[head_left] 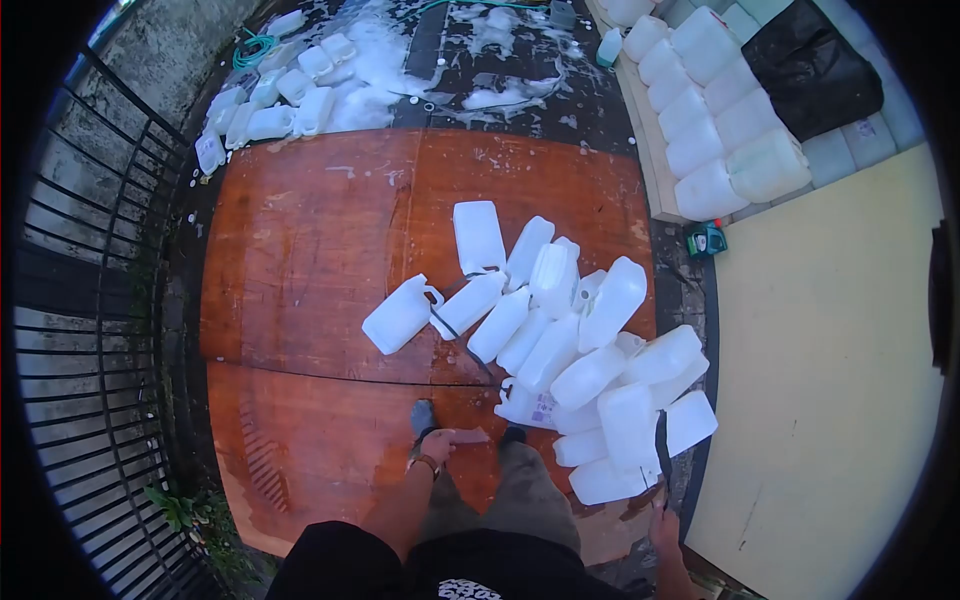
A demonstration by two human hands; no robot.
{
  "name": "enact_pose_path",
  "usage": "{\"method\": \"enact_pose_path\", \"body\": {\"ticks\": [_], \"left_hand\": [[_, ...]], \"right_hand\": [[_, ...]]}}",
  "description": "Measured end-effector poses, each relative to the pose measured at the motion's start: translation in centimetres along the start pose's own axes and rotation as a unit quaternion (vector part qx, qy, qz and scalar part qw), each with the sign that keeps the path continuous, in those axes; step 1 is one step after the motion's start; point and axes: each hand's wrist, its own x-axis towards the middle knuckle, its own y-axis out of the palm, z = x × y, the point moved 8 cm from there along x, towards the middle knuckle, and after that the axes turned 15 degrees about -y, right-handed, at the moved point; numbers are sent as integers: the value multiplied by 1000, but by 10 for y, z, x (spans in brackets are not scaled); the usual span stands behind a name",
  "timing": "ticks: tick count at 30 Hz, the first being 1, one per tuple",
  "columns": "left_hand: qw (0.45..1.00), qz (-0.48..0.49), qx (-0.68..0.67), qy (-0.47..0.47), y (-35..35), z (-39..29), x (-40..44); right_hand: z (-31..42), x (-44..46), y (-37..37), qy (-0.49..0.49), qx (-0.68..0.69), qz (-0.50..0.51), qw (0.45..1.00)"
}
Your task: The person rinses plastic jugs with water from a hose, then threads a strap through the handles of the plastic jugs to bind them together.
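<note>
White plastic jugs (552, 355) form a heap on the right part of the reddish-brown board (310, 260), the lowest ones reaching its near right edge. The right hand (662, 528), at that near right corner of the board, is closed on the lower end of a black strap (663, 450), which lies up against the jugs. A second length of dark strap (466, 345) runs among the jugs near the board's centre; whether the two lengths join cannot be told. The left hand (437, 446) is over the near middle of the board, beside a pale pink strip (470, 437); whether it grips the strip cannot be told. Beyond the board's far left corner lie further jugs (290, 88) beside white foam (375, 65). Off its right edge stand a green bottle (706, 239) and, farther back, stacked jugs (695, 145).
</note>
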Motion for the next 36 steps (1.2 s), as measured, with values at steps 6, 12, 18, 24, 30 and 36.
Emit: {"method": "enact_pose_path", "body": {"ticks": [6, 12, 18, 24, 30, 36], "left_hand": [[995, 9, -41, -94, 30, -35, 157], [992, -115, 17, 42, 61, -103, 372], [973, -12, -208, 102, 83, -158, 453], [842, -305, 199, 398, 12, -183, 312], [810, -338, 342, 335, -158, -342, 72], [723, -368, 517, 273, -174, -338, 89]], "right_hand": [[82, 48, 181, -62, 60, 78, 993], [-12, 54, 342, 143, 230, 115, 956], [-75, 2, 409, 88, 55, 97, 990], [-106, -12, 389, 38, -118, 374, 919], [-150, -26, 380, 71, -136, 446, 882], [-217, -48, 440, 77, -106, 372, 919]]}}
